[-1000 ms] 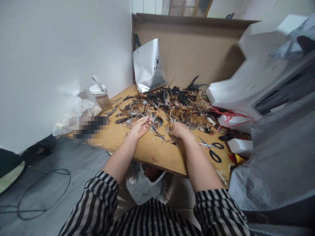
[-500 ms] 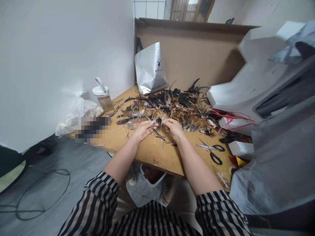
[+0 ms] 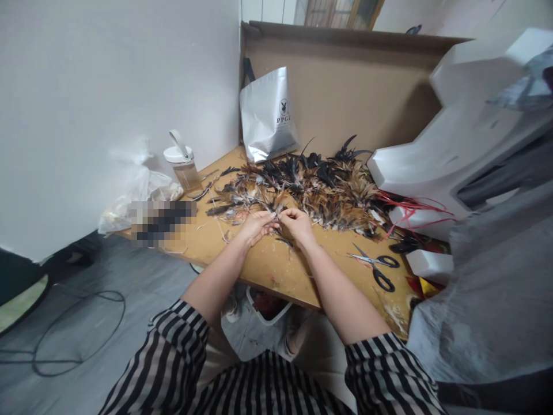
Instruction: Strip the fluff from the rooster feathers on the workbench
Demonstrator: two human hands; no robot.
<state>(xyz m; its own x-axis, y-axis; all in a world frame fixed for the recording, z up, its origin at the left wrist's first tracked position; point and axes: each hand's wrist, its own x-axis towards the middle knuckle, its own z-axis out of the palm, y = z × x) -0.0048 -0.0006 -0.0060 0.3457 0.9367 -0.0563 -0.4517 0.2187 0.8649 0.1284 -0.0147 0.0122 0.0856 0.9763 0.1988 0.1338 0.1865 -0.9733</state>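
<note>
My left hand (image 3: 258, 226) and my right hand (image 3: 297, 225) meet over the front of the wooden table (image 3: 254, 262). The left thumb and fingers pinch the pale base of a small feather bunch (image 3: 275, 203), whose brown tips point away from me. Right thumb and forefinger are closed at that same base, touching the left fingertips; whatever they pinch is too small to make out. Behind both hands spreads a wide pile of brown and black feathers (image 3: 332, 202). Scissors (image 3: 375, 264) with black handles lie to the right, blades slightly apart.
A silver bag (image 3: 268, 124) stands at the back against a cardboard panel (image 3: 345, 86). On the left are a lidded drink cup (image 3: 185, 170) and a clear plastic bag (image 3: 142, 187). Red ties (image 3: 415, 210) and white foam (image 3: 406, 155) border the right. Below sits a white bin (image 3: 270, 317).
My right hand has moved left, so its fingertips now meet the left ones at the feather base. The whole view has shifted slightly.
</note>
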